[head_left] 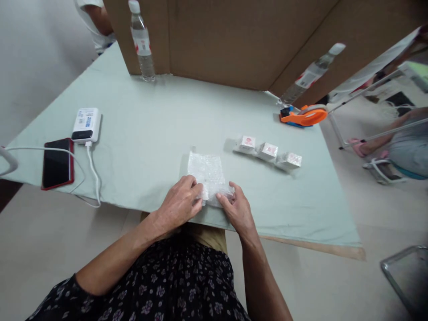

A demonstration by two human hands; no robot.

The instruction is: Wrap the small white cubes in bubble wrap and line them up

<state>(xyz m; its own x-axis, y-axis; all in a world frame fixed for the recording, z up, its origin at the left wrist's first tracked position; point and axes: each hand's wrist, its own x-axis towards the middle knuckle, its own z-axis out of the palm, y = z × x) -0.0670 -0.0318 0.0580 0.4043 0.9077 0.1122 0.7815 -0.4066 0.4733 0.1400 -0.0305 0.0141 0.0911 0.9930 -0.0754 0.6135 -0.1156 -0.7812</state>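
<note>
A sheet of clear bubble wrap (207, 171) lies flat on the pale green table (160, 125) in front of me. My left hand (180, 203) and my right hand (236, 209) both pinch its near edge, fingers curled, rolling it over something I cannot make out. Three small wrapped boxes (267, 151) with red labels sit in a row just beyond my right hand.
An orange tape dispenser (302, 116) sits at the far right. Two water bottles (142, 42) stand against a cardboard wall (234, 40). A white power bank (86, 125) and a cabled red phone (57, 162) lie at left. Other people sit at the right and far left.
</note>
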